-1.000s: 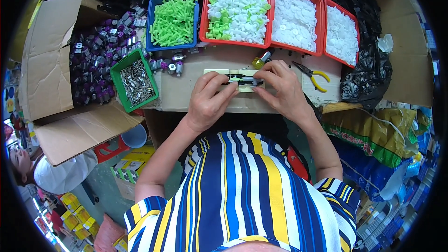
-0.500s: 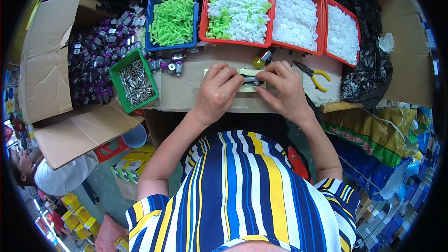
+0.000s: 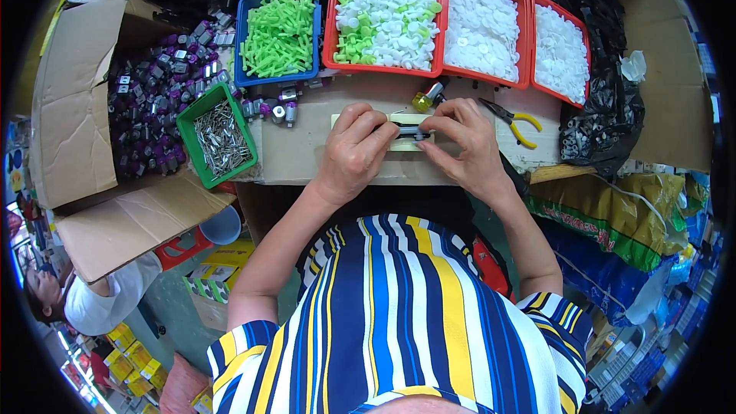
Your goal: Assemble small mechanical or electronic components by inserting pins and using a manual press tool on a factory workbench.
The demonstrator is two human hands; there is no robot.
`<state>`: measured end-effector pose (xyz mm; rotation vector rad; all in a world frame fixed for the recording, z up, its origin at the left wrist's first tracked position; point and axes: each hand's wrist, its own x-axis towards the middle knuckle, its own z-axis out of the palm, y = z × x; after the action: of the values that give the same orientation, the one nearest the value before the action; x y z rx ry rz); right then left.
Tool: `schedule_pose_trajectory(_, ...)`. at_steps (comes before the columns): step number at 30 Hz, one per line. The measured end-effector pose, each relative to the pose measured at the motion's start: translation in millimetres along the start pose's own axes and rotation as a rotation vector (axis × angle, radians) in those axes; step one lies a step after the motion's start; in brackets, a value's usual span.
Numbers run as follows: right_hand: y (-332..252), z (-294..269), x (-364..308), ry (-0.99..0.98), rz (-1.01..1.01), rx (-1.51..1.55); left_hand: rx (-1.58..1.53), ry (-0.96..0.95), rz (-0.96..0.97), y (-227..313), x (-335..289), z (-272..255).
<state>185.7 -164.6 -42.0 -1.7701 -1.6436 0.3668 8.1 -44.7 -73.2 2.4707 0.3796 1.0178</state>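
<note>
Between my two hands is a small grey-and-black part [image 3: 411, 131], lying over a pale cream block [image 3: 402, 146] on the cardboard worktop. My left hand [image 3: 356, 152] is closed, its thumb and fingers pinching the part's left end. At the other end, my right hand [image 3: 466, 142] pinches with thumb and fingertips. The fingers hide most of the part's ends. Just beyond my right hand lies a small piece with a yellow transparent end [image 3: 422, 102]. Pliers with yellow handles [image 3: 526, 130] rest to its right.
Across the back stand a blue bin of green plastic pieces [image 3: 240, 54] and red bins of white and green pieces [image 3: 442, 23]. A green bin [image 3: 247, 135] holds metal pins. Grey-and-purple parts [image 3: 165, 88] spill from a carton [image 3: 73, 100]. Black bags [image 3: 613, 111] lie right. Another person [image 3: 115, 295] is lower left.
The bins and worktop items sit slightly further left in the picture. Both hands keep their grip on the part, with barely any movement. The person at lower left has shifted a little.
</note>
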Motion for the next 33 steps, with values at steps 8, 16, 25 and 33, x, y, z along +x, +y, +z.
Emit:
schedule_pose_trajectory(8,4.6,-2.0,0.6,-0.004,-0.074,-0.112,-0.011,-0.007,-0.003,-1.4,0.7,3.8)
schedule_pose_trajectory(16,3.9,-5.7,5.2,-0.076,-0.006,-0.019,-0.017,-0.011,0.012,-0.3,5.0,1.2)
schedule_pose_trajectory(25,41.2,-76.8,78.9,0.17,-0.073,-0.144,-0.049,0.023,-0.045,4.3,-0.7,-6.6)
schedule_pose_trajectory(33,187.8,-105.8,203.4,0.258,0.218,-0.557,0.011,0.053,-0.089,4.4,2.0,-23.6)
